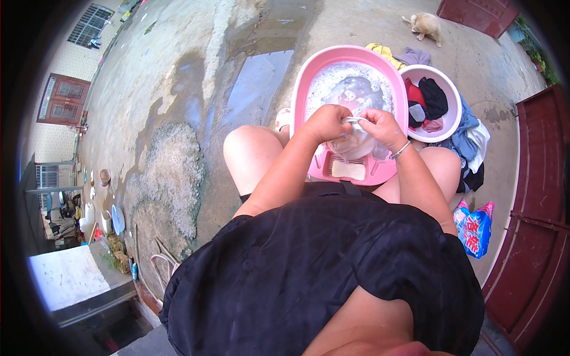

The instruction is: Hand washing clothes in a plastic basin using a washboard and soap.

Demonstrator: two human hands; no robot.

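Between my knees stands a pink plastic washtub (299, 84) with foamy, cloudy water (320, 82) in it. Above its near side, my left hand (330, 122) and my right hand (384, 128) pinch the edge of a wet, pale cloth (354, 143) between thumbs and fingers. The cloth hangs down over the tub's near inner wall; its lower part rests there. A light bar of soap (348, 170) lies in the tray at the tub's near rim, just below the cloth. A grey patch, perhaps submerged fabric (363, 91), shows under the suds.
Right of the tub, a white basin (455, 107) holds red, black and pink clothes. Blue and white garments (470, 129) lie beside it; yellow and grey ones (385, 54) lie behind. A detergent bag (474, 229) is by my right side. A dog (425, 27) sits farther off. Puddles (260, 84) wet the concrete.
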